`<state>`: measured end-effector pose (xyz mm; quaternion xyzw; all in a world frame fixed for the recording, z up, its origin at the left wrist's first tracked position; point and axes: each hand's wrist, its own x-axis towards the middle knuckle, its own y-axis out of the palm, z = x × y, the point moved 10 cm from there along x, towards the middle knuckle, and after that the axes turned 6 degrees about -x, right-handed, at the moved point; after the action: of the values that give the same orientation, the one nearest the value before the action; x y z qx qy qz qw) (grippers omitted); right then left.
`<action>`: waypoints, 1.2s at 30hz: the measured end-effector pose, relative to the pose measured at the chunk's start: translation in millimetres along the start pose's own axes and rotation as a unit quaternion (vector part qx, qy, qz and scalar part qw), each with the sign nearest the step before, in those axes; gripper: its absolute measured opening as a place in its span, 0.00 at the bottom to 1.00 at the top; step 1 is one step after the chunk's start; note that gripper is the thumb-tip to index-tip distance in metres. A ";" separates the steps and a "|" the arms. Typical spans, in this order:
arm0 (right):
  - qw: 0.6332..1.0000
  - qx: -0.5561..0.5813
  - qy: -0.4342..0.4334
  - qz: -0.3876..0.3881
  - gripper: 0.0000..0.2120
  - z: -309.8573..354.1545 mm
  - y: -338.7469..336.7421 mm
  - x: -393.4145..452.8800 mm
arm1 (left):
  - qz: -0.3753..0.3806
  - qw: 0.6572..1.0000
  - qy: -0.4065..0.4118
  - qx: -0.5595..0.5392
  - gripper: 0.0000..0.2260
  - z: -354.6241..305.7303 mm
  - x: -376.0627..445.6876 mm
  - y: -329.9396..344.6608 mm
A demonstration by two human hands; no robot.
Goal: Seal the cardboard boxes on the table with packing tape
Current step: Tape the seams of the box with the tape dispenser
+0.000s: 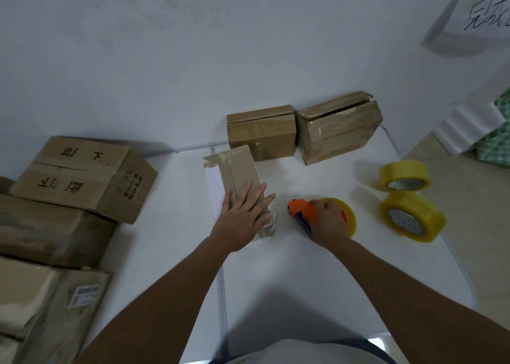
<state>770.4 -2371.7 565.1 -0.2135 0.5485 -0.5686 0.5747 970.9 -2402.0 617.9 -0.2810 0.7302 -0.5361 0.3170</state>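
Hands first: left hand (245,212) flat, fingers straight and spread, pressing down on the near end of a narrow cardboard box (242,178) lying at mid-table; right hand (328,220) curled round an orange tape dispenser (303,209) loaded with a yellowish roll, just right of that box, not touching it. White table (276,281), smooth, bare in the near stretch between the forearms, its rounded right edge close beyond the tape. Two spare tape rolls (408,198), translucent yellow, standing near the right edge, one behind the other. Torn tape and a loose flap at the far end of the pressed box. Farther back, against the wall, two brown boxes side by side and touching: left box (260,132) closed, glossy tape across it; right box (339,126) crumpled, top flap gaping, contents hidden. Off the left edge, stacked cartons (82,176) with printed characters, worn and dented. Far right, ribbed white foam (466,126) and a handwritten paper sign (485,10).
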 end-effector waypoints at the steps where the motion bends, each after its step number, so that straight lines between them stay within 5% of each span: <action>1: 0.999 0.043 -0.011 -0.019 0.21 6.7 -5.8 -1.1 | -0.002 1.000 0.000 -0.001 0.29 0.4 -0.2 0.2; 6: 0.922 0.340 -0.084 0.166 0.27 65.1 14.0 -21.4 | 0.006 1.000 0.003 -0.009 0.28 3.3 1.5 1.3; 10: 0.916 0.365 -0.064 0.154 0.07 63.4 14.9 -20.1 | 0.009 1.000 0.011 -0.013 0.27 3.0 0.5 1.8; 15: 0.902 0.401 -0.032 0.154 0.08 47.3 6.0 -26.0 | 0.012 1.000 0.008 -0.014 0.27 4.4 0.3 1.5; 22: 0.830 0.483 0.008 0.279 0.03 38.5 4.7 -47.1 | -0.001 1.000 0.008 -0.011 0.25 3.9 0.0 1.3; 29: 0.854 0.467 0.004 0.230 0.01 39.9 3.2 -52.0 | 0.030 0.991 0.009 -0.127 0.27 5.7 -1.8 -9.2; 36: 0.893 0.424 -0.019 0.151 0.08 35.5 -2.5 -51.8 | 0.006 0.997 0.079 0.016 0.28 2.5 -22.1 2.7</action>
<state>813.2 -2339.8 598.3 0.1257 0.2698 -0.6494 0.6997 986.8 -2386.1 618.4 -0.2287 0.7456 -0.5666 0.2660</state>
